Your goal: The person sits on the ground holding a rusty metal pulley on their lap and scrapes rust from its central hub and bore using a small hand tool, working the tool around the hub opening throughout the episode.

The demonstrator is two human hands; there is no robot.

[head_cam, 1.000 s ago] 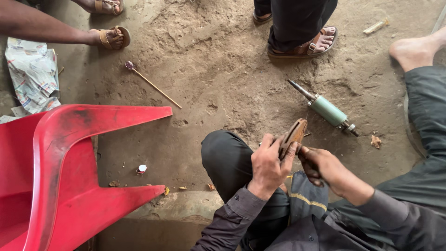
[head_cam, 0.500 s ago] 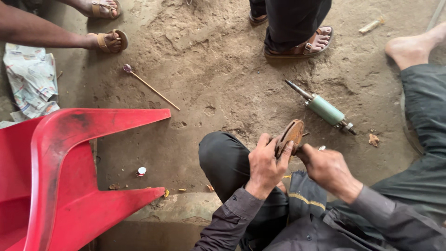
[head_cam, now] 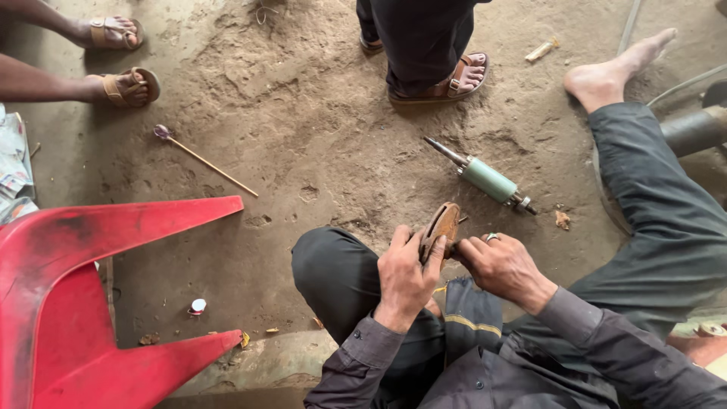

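Red plastic chair (head_cam: 83, 303) at left, thin stick (head_cam: 204, 160) on dirt floor (head_cam: 318, 136), green cylinder tool (head_cam: 485, 179) lying near sandalled feet (head_cam: 447, 79), small bottle cap (head_cam: 198, 306) beside chair.

Right hand (head_cam: 503, 265) has closed in against the rusty metal piece (head_cam: 441, 227), apparently touching; left hand (head_cam: 405, 274) grip unchanged.

Dirt floor (head_cam: 303, 136) — green-bodied tool (head_cam: 485, 179), thin stick (head_cam: 204, 161), red chair (head_cam: 83, 303)

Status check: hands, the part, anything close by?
Left hand and right hand both gripping rusty disc, held on edge over lap. Green tool on dirt beyond, apart. Red chair at left.
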